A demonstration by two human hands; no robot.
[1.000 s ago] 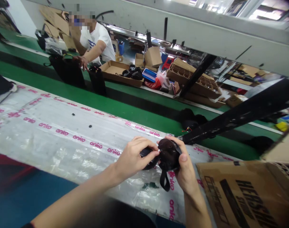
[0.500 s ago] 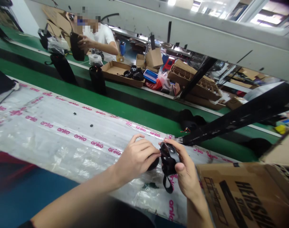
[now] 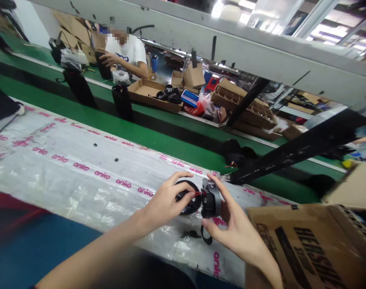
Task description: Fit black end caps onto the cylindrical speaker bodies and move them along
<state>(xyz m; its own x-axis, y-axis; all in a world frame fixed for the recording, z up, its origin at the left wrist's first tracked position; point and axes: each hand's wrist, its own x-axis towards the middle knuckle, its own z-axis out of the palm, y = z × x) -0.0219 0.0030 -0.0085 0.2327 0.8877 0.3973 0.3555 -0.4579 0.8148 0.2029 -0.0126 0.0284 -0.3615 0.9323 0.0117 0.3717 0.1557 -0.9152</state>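
Left hand point(image 3: 166, 202) grasping black disc point(image 3: 186, 204), right hand point(image 3: 234, 224) grasping dark housing point(image 3: 210, 199), anko plastic sheeting point(image 3: 80, 168), green conveyor point(image 3: 159, 146)

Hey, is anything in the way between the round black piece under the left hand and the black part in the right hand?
Only a short red wire crosses between the round black piece under the left hand and the black part in the right hand. No other object shows between them.

- Two hands on the job: one left hand point(image 3: 165, 203), one right hand point(image 3: 234, 222)
- One black ring point(image 3: 188, 204)
- One dark round unit point(image 3: 211, 202)
- Two black cylinders point(image 3: 122, 102) upright out on the belt
- One co-worker point(image 3: 125, 52) across the line
- One open cardboard box point(image 3: 143, 94)
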